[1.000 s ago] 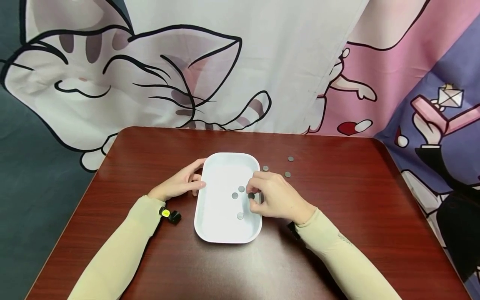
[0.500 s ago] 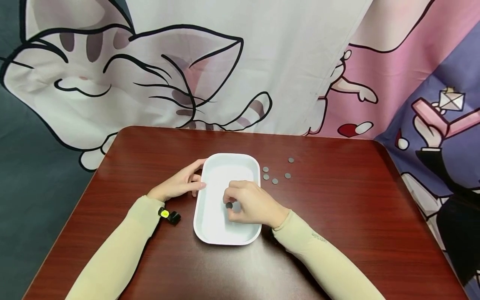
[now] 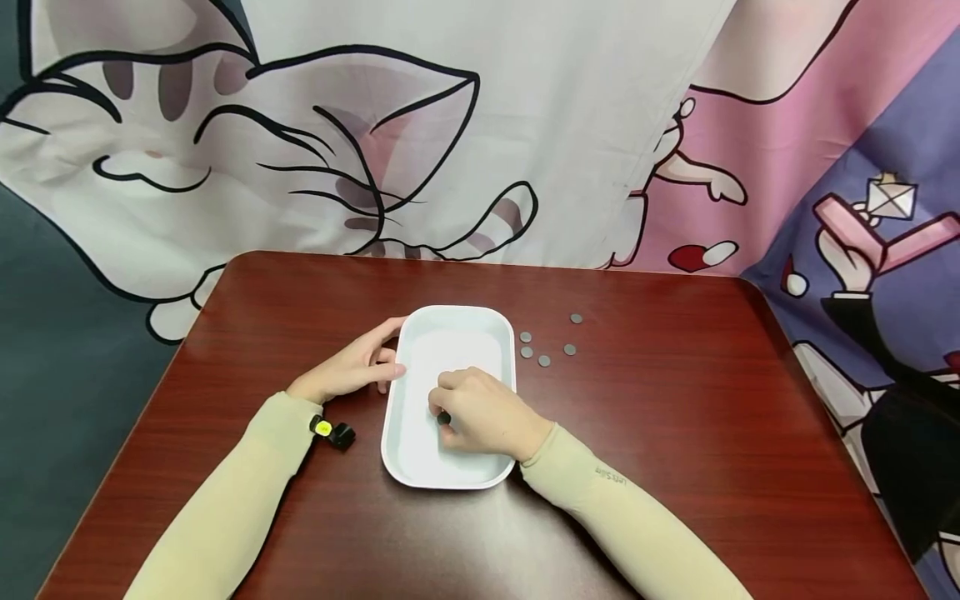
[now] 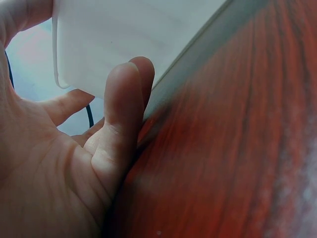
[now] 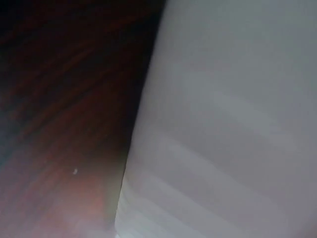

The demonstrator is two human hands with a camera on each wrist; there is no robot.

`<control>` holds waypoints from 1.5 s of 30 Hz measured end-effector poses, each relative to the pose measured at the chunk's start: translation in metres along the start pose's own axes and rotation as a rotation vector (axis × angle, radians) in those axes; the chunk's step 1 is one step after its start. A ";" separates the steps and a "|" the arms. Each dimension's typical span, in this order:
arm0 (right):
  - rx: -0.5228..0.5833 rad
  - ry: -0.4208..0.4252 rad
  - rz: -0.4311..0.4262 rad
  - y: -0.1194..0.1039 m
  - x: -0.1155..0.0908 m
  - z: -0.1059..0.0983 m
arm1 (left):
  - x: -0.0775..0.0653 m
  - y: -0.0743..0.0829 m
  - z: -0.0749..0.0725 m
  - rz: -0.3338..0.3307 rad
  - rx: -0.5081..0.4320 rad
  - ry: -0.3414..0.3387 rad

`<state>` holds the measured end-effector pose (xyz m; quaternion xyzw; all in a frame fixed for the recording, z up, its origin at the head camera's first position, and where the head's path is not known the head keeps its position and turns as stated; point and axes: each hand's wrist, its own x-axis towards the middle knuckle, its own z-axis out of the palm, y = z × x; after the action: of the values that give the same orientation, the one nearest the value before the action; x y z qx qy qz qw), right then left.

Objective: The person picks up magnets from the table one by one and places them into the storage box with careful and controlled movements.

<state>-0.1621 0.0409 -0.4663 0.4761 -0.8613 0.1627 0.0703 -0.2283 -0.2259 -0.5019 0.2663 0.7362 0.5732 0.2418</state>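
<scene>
A white rectangular tray [image 3: 423,333] with rounded corners lies on the table. My left hand [image 3: 348,367] rests against its left side, the index finger stretched towards the far corner and the thumb [image 4: 124,99] at the tray wall. Over the middle of the tray, my right hand [image 3: 483,417] pinches a small dark disc [image 3: 444,417] between fingers and thumb. That hand covers part of the tray floor. The right wrist view shows only a blurred pale surface and the table, without the fingers.
Several small grey discs [image 3: 543,361] lie on the brown wooden table [image 3: 675,400], just right of the tray. A printed cloth [image 3: 570,125] hangs behind the table's far edge. Each wrist wears a small dark device.
My right hand has moved left and nearer from the tray's right rim to its middle, carrying the dark disc. The discs beside the tray are uncovered. My left hand stays on the tray.
</scene>
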 end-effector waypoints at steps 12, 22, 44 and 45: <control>-0.089 -0.098 0.046 -0.002 0.003 0.004 | -0.001 0.000 -0.003 0.013 0.002 0.006; -0.131 -0.171 0.076 -0.002 0.002 0.004 | 0.001 -0.003 -0.002 0.022 -0.008 -0.005; -0.130 -0.187 0.089 -0.003 0.003 0.004 | 0.001 -0.004 -0.002 0.029 -0.003 -0.004; -0.131 -0.186 0.087 -0.003 0.003 0.004 | 0.000 -0.004 -0.002 0.030 -0.001 -0.003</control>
<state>-0.1610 0.0358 -0.4682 0.4458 -0.8927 0.0641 0.0140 -0.2303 -0.2280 -0.5057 0.2783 0.7315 0.5767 0.2343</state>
